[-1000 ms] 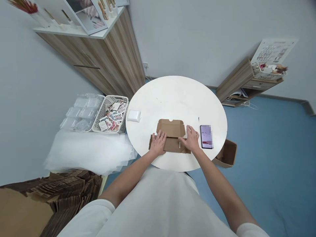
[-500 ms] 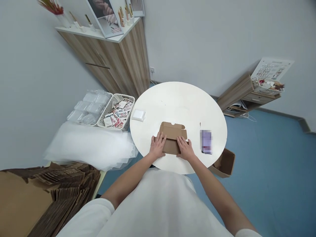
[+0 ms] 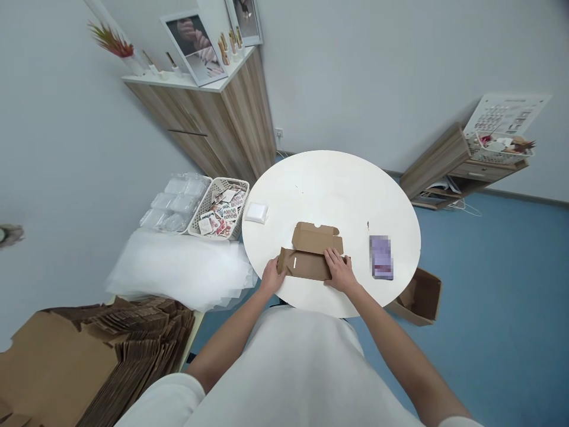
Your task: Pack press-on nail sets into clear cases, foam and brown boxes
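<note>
A flat brown cardboard box blank (image 3: 311,252) lies near the front edge of the round white table (image 3: 333,190). My left hand (image 3: 271,277) grips the blank's left flap, fingers curled under its edge. Over on the blank's right part, my right hand (image 3: 340,270) presses down with fingers spread flat. The rear flap of the blank stands slightly raised.
A phone (image 3: 381,257) lies on the table to the right and a small white packet (image 3: 256,212) to the left. A basket of printed cards (image 3: 220,209) and clear trays (image 3: 175,201) sit left of the table. Stacked cardboard blanks (image 3: 98,350) are at lower left; an open carton (image 3: 415,290) is on the floor.
My left hand slid off the top of the blank to its left edge and took hold of the left flap. My right hand moved in from the blank's right end and stays pressed flat.
</note>
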`<state>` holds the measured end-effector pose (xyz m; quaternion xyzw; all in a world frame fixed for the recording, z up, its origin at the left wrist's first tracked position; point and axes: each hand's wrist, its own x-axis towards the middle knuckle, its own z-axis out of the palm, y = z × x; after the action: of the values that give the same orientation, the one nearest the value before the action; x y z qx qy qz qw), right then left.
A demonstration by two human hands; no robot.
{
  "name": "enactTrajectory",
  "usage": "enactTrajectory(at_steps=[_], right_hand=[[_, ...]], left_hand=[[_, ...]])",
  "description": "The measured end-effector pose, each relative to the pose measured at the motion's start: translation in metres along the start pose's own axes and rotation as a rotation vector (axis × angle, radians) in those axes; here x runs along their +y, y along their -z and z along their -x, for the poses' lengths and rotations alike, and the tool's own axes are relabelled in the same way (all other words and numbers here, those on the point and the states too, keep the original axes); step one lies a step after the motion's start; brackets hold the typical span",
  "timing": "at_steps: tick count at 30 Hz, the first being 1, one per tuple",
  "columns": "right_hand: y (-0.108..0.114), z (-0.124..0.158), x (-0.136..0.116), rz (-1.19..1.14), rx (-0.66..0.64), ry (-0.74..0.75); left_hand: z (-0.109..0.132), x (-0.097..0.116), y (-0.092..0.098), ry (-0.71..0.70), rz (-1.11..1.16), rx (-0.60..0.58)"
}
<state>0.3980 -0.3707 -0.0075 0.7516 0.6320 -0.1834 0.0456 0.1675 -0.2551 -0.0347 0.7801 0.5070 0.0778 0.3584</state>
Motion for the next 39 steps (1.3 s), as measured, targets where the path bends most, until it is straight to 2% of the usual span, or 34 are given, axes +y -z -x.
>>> enactTrajectory(at_steps=[7, 17, 23, 32, 39], right_hand=[[-0.002, 0.001, -0.005, -0.014, 0.013, -0.025], [-0.002, -0.003, -0.013, -0.028, 0.033, -0.037], [-0.003, -0.005, -0.023, -0.03, 0.026, -0.074], [-0.003, -0.007, -0.024, -0.034, 0.011, -0.052], [0.001, -0.006, -0.028, -0.043, -0.071, -0.019]], left_hand=[[-0.006, 0.013, 0.0, 0.093, 0.071, -0.024], [-0.007, 0.026, 0.0, 0.107, 0.252, -0.007], [-0.001, 0.038, -0.004, 0.092, 0.246, 0.012], [-0.009, 0.032, -0.006, 0.117, 0.208, -0.031], [-0.015, 0.033, -0.001, 0.141, 0.128, -0.067]])
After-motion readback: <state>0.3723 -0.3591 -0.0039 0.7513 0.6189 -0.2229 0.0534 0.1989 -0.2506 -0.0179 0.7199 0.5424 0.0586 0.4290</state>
